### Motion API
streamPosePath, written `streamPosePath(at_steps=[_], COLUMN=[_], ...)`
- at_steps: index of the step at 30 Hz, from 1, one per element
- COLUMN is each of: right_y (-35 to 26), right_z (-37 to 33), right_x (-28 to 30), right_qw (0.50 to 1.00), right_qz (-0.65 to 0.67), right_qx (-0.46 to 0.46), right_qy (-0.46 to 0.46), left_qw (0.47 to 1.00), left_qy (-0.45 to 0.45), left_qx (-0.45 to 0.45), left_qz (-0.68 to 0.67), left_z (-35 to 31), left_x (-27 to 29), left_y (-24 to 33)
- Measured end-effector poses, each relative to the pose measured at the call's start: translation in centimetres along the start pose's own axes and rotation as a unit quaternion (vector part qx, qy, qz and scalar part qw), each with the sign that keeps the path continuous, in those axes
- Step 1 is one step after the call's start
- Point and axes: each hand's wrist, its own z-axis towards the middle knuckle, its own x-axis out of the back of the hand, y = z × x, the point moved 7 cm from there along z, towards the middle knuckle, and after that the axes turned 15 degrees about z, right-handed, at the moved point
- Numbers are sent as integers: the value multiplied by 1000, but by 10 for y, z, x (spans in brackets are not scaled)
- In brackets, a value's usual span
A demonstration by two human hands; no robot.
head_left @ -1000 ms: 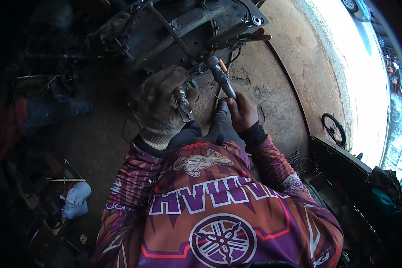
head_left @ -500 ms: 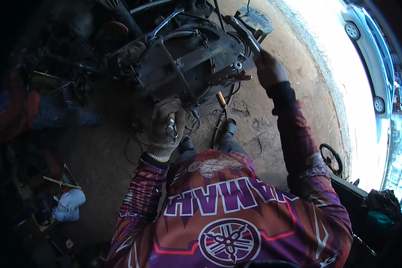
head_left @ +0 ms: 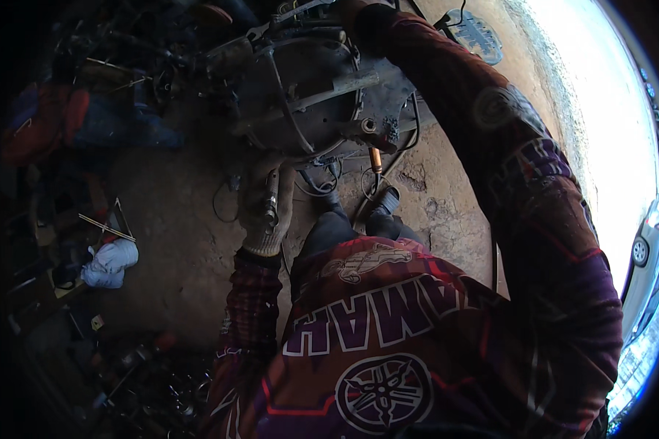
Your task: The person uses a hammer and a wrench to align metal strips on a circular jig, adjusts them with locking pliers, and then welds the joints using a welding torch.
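Note:
My left hand (head_left: 270,212), in a light knitted glove, hangs at the near edge of a dark round metal frame (head_left: 311,88) with crossing bars. It is closed around a shiny metal tool (head_left: 272,192) whose kind I cannot make out. My right arm stretches far forward over the frame's right side. At the top edge my right hand (head_left: 351,10) is dark and partly cut off; its fingers are hidden. It lies against the end of a long steel wrench (head_left: 300,12) on the frame's far side. Whether it grips the wrench does not show.
An orange-brown handle (head_left: 375,159) on a cable hangs by the frame's near right edge, above my feet. Cables cross the dirt floor. A person in red and blue (head_left: 88,121) is at the left, near a white bundle (head_left: 110,263). A footed board (head_left: 476,35) lies far right.
My right hand has moved forward and left, from beside the frame to its far edge. The hammer it held no longer shows in it. The whole view has shifted; my left hand keeps its tool.

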Motion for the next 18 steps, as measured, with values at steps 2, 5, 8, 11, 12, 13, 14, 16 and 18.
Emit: streamPosePath(at_steps=[2,5,8,11,12,13,14,16,18], right_y=[-21,-59,-58,-82,-91,-96,-100,-105,-110], right_z=[-23,-127,-217,-269,-277,-281,-283,-284,-284], right_x=[22,54,49,21,12,11,10,8,8], right_qw=[957,841,811,774,734,736,740,740,754], right_qz=[-44,524,562,616,661,657,651,648,631], right_qx=[208,-56,-14,-50,-86,-90,-100,-113,-120], right_qy=[196,121,164,139,129,138,136,140,138], left_qw=[999,998,1000,995,995,992,988,982,975], left_qy=[-5,8,4,-38,-37,-55,-73,-92,-113], left_qx=[-20,-5,-24,-71,-77,-103,-129,-154,-179], left_qz=[38,62,-6,-52,-61,-55,-49,-57,-65], left_z=[0,-17,-9,9,13,14,15,14,16], left_x=[3,5,-1,-2,1,2,1,0,-2], left_y=[0,-22,-22,-15,-16,-14,-11,-10,-10])
